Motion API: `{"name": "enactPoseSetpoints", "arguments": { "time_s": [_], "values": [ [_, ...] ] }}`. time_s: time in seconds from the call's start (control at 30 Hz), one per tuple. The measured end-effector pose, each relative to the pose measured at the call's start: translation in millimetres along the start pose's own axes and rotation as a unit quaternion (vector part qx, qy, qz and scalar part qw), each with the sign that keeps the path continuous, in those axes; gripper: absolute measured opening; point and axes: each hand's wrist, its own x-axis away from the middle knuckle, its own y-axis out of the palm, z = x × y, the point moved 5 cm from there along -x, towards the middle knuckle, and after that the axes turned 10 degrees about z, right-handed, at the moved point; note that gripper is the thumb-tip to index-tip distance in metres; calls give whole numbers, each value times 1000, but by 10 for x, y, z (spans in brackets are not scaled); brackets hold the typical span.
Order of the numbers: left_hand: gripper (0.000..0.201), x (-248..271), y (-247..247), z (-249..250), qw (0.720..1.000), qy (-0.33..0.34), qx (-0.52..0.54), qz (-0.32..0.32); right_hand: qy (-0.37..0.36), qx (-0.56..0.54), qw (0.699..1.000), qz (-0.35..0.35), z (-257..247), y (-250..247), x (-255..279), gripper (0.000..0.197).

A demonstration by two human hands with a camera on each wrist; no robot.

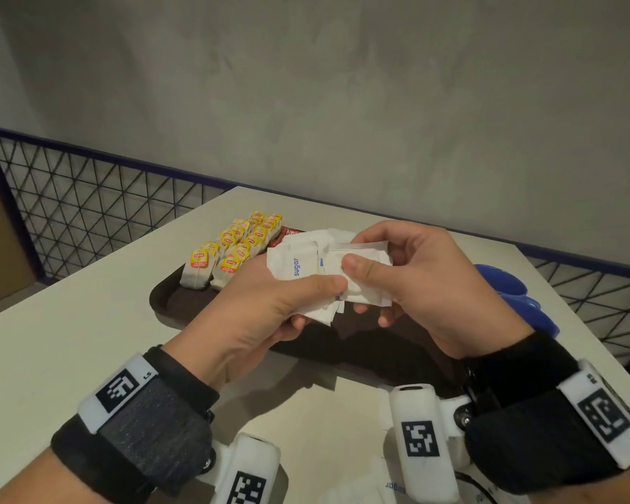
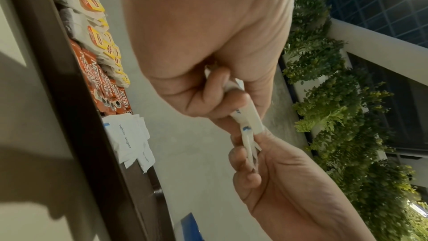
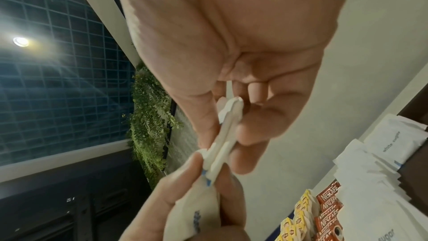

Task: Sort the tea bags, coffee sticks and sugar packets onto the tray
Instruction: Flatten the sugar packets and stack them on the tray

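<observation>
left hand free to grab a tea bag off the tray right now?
Probably not: the left hand grips the sugar packets together with the right hand. The tea bags lie uncovered nearby.

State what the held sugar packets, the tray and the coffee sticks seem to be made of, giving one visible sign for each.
Sugar packets: matte white paper, seemingly; creased, with jagged cut edges.
Tray: dark brown, probably plastic; smooth moulded rim with a dull sheen.
Coffee sticks: glossy printed film or foil, likely; the red wrappers catch light.
</observation>
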Motion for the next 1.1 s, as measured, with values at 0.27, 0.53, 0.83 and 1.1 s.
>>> {"name": "enactPoseSetpoints", "arguments": {
  "time_s": [0.27,0.53,0.83,1.1],
  "values": [
    [36,-25,-35,-7,1000,7,2,22,32,56,998,-26,9,-63,-25,17],
    [40,-52,-88,2,999,-13,6,40,48,-42,998,30,-99,-467,-92,28],
    [22,-270,-248,-161,989,-104,54,87,104,274,956,-26,-73,-364,-1071,16],
    [12,-347,-198,-233,992,-108,54,25,143,454,878,-51,640,-238,-1591,22]
  ]
}}
